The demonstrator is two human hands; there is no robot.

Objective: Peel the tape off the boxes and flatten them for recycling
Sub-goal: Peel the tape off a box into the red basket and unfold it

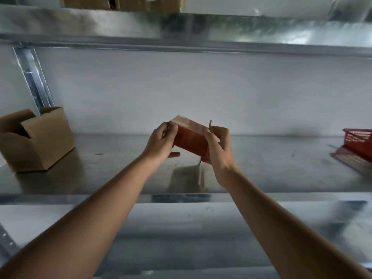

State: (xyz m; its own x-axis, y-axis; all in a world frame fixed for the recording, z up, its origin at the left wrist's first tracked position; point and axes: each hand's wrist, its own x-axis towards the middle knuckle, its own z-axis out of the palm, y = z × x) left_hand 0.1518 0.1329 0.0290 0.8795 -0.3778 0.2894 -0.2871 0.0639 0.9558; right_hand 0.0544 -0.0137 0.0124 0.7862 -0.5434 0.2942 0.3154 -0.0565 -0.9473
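We hold a red box (190, 140) above the shelf (261, 170), our left hand (161, 140) and right hand (218, 150) each curled round an end in a firm grip. A cardboard box (38, 141) stands open at left, contents hidden; a red basket (358, 143) sits at right.

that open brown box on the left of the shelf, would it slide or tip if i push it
The brown box would probably slide: the metal shelf looks smooth and shiny. It seems light, since its flaps stand open and nothing shows inside. It sits wide and squat, so tipping looks unlikely, though a push on the thin flaps would likely just bend them.
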